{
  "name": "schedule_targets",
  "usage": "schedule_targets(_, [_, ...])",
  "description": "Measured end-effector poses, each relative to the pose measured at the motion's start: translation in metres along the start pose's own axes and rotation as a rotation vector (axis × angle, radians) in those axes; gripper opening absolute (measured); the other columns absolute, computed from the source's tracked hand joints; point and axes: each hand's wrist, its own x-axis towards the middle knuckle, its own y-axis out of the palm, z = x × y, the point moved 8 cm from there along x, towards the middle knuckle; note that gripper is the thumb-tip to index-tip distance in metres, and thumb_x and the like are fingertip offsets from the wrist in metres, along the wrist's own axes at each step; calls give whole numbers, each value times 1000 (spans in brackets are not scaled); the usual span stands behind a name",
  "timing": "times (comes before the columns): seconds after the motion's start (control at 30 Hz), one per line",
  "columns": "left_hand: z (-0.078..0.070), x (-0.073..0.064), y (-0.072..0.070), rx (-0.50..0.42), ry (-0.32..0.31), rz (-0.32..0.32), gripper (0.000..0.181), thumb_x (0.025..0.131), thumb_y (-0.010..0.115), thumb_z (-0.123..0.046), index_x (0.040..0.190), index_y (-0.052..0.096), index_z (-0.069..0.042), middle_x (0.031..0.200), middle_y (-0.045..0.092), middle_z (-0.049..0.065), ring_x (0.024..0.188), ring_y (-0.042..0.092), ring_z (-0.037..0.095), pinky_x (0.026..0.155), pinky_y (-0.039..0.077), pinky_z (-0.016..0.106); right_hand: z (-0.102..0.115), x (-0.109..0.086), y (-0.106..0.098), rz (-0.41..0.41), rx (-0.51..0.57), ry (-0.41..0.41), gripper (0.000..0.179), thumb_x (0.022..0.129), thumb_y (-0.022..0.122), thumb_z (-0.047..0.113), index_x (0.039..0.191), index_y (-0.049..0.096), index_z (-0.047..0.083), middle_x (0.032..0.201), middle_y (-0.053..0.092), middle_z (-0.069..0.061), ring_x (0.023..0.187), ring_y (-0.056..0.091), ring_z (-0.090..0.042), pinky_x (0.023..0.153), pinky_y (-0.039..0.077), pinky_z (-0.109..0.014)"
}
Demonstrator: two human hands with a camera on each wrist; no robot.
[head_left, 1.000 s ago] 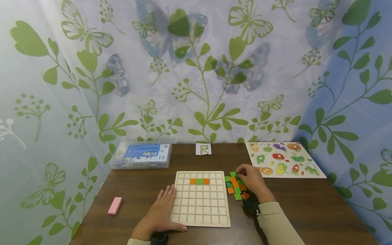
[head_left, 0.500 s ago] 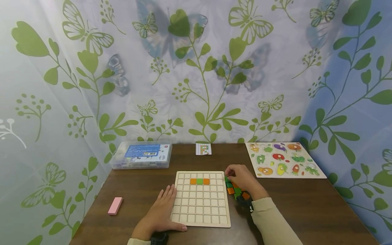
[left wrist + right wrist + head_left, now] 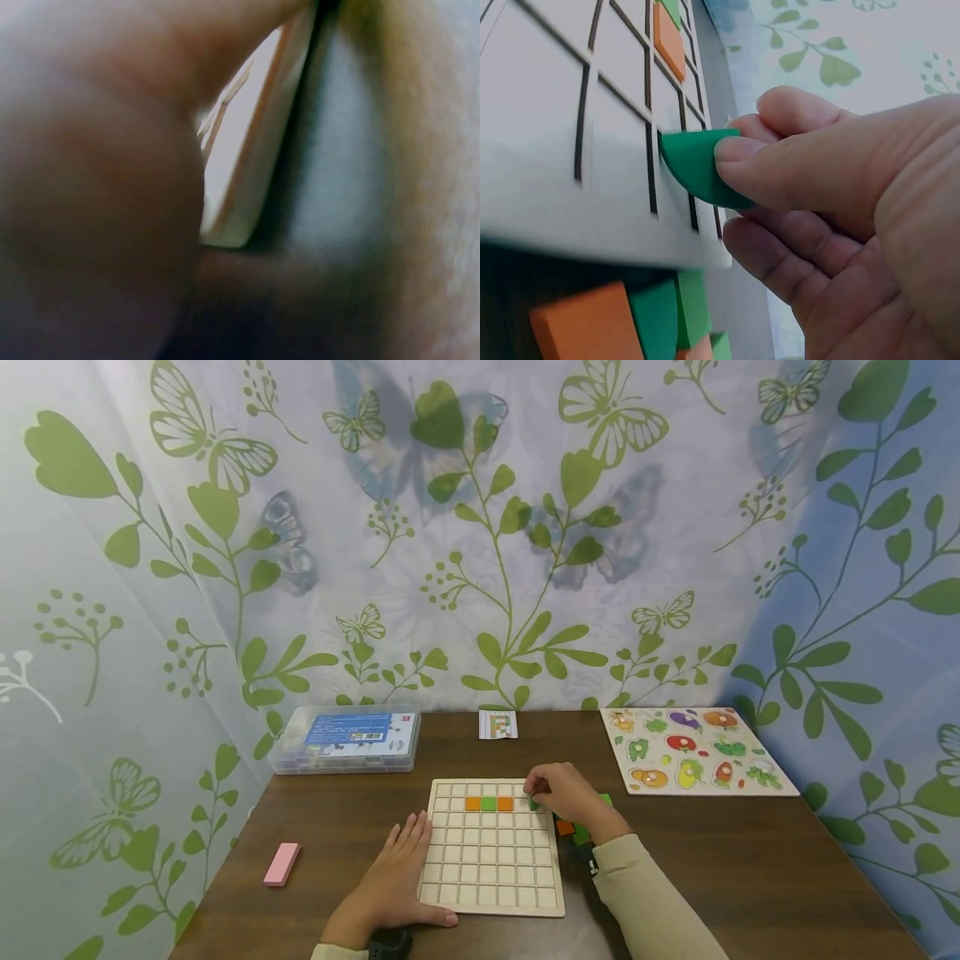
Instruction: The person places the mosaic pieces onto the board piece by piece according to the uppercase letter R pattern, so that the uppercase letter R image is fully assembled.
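Observation:
My right hand (image 3: 566,795) is over the upper right of a pale wooden grid board (image 3: 487,875). Between thumb and fingertips it pinches a dark green quarter-circle tile (image 3: 701,166), tilted close over the grid cells in the right wrist view. Three square tiles lie in a row near the board's top: an orange tile (image 3: 472,804), a light green tile (image 3: 489,804) and another orange tile (image 3: 505,804). My left hand (image 3: 397,877) rests flat at the board's left edge, fingers straight and thumb by the lower corner.
Loose orange and green tiles (image 3: 592,322) lie right of the board, partly hidden under the right hand. A patterned card (image 3: 498,725) stands behind it. A clear plastic case (image 3: 345,740) is back left, a pink block (image 3: 282,864) left, a vegetable puzzle board (image 3: 701,752) back right.
My right hand has moved left from the loose tiles to over the board's upper right, carrying the dark green tile. The left hand has stayed in place.

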Motion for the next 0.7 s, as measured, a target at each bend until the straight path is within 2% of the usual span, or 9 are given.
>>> schedule_targets(0.37, [0, 0, 0, -5, -9, 0, 145, 70, 70, -91, 163, 20, 9, 169, 17, 27, 157, 11, 42, 123, 11, 60, 10, 12, 11, 28, 71, -21, 16, 95, 74, -6, 101, 74, 9, 98, 71, 2, 90, 68, -15, 79, 58, -32])
schedule_targets(0.57, [0, 1, -1, -4, -8, -1, 145, 70, 70, -91, 163, 21, 10, 169, 18, 27, 157, 12, 42, 123, 11, 60, 7, 15, 22, 41, 96, -22, 16, 95, 75, -4, 104, 74, 9, 100, 72, 0, 90, 68, -13, 79, 58, -31])
schedule_targets(0.7, [0, 1, 0, -3, -10, 2, 145, 70, 69, -91, 164, 21, 9, 170, 17, 27, 157, 11, 41, 123, 11, 60, 5, 17, 26, 18, 84, -23, 18, 94, 76, -4, 105, 74, 10, 101, 72, 0, 92, 68, -11, 81, 58, -31])
